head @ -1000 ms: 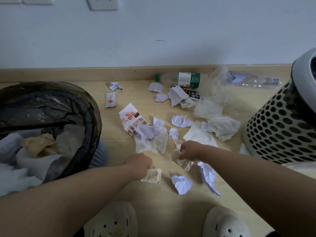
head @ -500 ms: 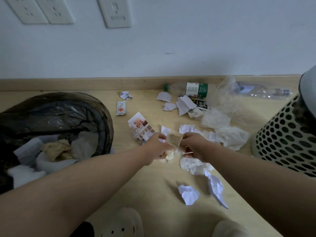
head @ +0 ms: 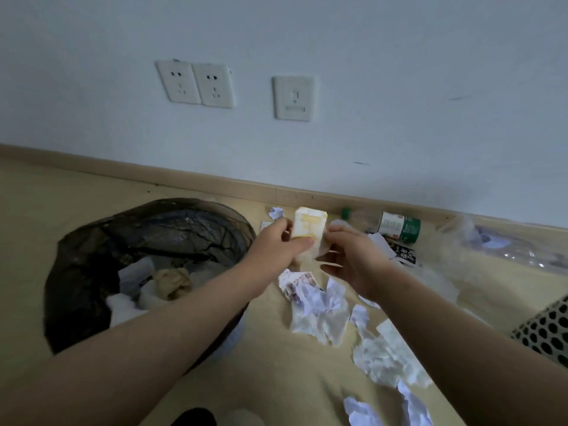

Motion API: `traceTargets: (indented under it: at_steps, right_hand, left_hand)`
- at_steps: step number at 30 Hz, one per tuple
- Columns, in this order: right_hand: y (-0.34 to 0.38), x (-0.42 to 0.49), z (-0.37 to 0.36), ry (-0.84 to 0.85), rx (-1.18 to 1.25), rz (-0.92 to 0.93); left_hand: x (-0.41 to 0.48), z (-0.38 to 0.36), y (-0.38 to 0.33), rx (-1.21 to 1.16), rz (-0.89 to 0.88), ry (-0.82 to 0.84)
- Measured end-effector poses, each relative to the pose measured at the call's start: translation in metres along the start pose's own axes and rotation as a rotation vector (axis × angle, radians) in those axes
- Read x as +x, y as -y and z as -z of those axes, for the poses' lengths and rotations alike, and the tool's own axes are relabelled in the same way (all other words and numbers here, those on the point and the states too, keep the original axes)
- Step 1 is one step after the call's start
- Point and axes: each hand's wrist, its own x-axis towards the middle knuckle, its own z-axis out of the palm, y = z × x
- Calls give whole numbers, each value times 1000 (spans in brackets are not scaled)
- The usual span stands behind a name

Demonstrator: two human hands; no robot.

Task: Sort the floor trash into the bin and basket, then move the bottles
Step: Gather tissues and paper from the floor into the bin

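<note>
My left hand [head: 278, 245] and my right hand [head: 353, 256] are raised together above the floor, both pinching a stained white-and-yellow wrapper [head: 309, 230]. They hover just right of the bin [head: 92, 256], which has a black liner and holds crumpled tissues. Torn white paper scraps [head: 319, 315] lie scattered on the floor below my hands. A clear bottle with a green-and-white label [head: 396, 226] lies by the skirting board. A second, crushed clear bottle [head: 522, 250] lies further right. The perforated white basket [head: 547, 330] shows only at the right edge.
A printed leaflet [head: 296, 282] lies under my hands, and clear plastic film [head: 436, 272] lies near the bottles. The wall carries two sockets [head: 196, 83] and a switch plate [head: 293, 98]. A dark shoe tip [head: 193, 418] shows at the bottom edge.
Both hands rose from the floor with the wrapper and moved left toward the bin. The camera tilted up, bringing the wall sockets into view and pushing the basket to the edge.
</note>
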Motion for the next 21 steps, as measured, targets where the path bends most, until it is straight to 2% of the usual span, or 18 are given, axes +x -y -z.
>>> traceTargets:
  at_steps: [3,6,7,9,11,13,21]
  right_hand:
    - [5,-6,-25,76,-31,9]
    - [-1,-11,-44,140,-118,-12]
    - [-4,-12,-49,155,-154,-30]
    - [-11,-11,-54,167,-213,-79]
    - [-15,-8,-56,155,-244,-120]
    - [-16,-4,-55,128,-262,-138]
    - [-23,2,-33,31,-345,-204]
  left_hand:
    - [-16,35,0,-53,-8,-195]
    - [-25,72,8,-44,69,-418]
    - [-25,82,14,-17,101,-469]
    - [-23,95,25,227,176,-530]
    - [-23,99,34,520,236,-481]
    - [-24,94,36,669,249,-401]
    - [-17,52,17,657,-110,-239]
